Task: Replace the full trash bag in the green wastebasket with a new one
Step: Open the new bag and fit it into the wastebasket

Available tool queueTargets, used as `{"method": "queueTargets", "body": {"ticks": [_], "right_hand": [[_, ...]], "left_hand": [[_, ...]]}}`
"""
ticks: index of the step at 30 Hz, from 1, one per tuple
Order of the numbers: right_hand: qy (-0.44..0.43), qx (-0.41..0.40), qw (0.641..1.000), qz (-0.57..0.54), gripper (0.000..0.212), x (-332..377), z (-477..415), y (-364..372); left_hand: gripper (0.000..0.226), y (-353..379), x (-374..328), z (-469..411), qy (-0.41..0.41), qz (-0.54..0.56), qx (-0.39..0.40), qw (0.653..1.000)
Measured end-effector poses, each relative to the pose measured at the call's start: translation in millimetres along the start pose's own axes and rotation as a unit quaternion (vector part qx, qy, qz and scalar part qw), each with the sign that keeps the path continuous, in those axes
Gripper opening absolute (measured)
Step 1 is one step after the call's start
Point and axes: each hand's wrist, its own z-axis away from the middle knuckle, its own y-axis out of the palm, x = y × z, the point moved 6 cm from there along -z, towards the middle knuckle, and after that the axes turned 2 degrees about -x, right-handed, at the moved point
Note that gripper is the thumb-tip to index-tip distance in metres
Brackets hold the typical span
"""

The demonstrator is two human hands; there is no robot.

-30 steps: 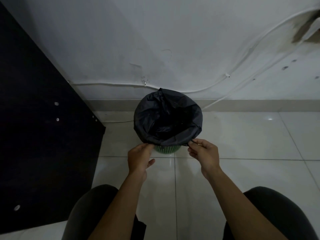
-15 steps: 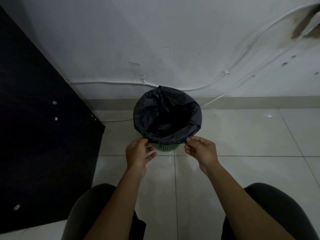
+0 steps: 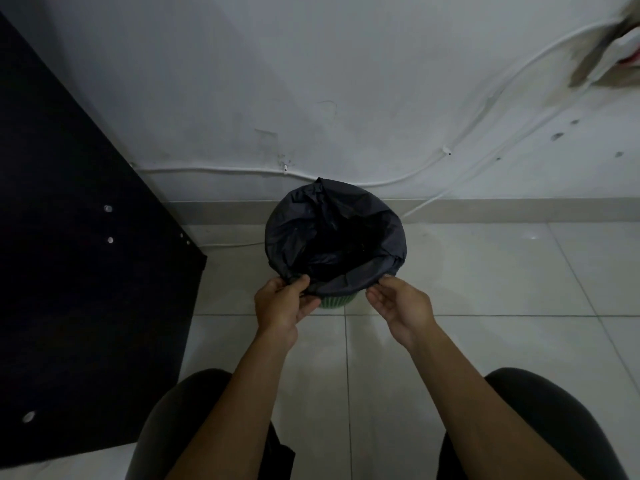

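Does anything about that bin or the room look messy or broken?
Nothing spilled. The black bag sits bunched, with a peak at the far rim of the green wastebasket. The white wall is scuffed and stained, worst at upper right, where a cable runs.

To my left stands a black panel [image 3: 79, 271] (dotted with small metal fittings), white cables [image 3: 214, 170] run along the wall [image 3: 311, 81] above pale floor tiles [image 3: 485, 271].

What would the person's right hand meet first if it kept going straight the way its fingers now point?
Most likely the folded-over edge of the black trash bag on the near rim of the green wastebasket. The right hand has its fingertips at that edge already, though actual contact is hard to judge.
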Motion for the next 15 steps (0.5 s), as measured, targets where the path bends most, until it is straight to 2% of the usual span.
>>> {"method": "queueTargets", "body": {"ticks": [5, 7, 11, 15], "right_hand": [[-0.048, 0.004, 0.998, 0.042, 0.018, -1.1, 9.7, 5.1], [-0.063, 0.000, 0.997, 0.048, 0.016, -0.1, 12.1, 4.3], [-0.023, 0.008, 1.000, 0.004, 0.011, -2.8, 11.3, 6.0], [0.030, 0.070, 0.997, -0.026, 0.006, -12.3, 14.3, 12.0]], "left_hand": [[0.025, -4.0, 1.5, -1.3, 0.007, 0.001, -0.004, 1.000], [0.027, -2.6, 2.7, 0.4, 0.011, -0.006, 0.003, 1.000], [0.024, -0.6, 4.8, 3.5, -0.002, 0.002, 0.023, 1.000], [0.023, -0.5, 8.0, 3.6, -0.059, 0.060, 0.058, 0.995]]}}
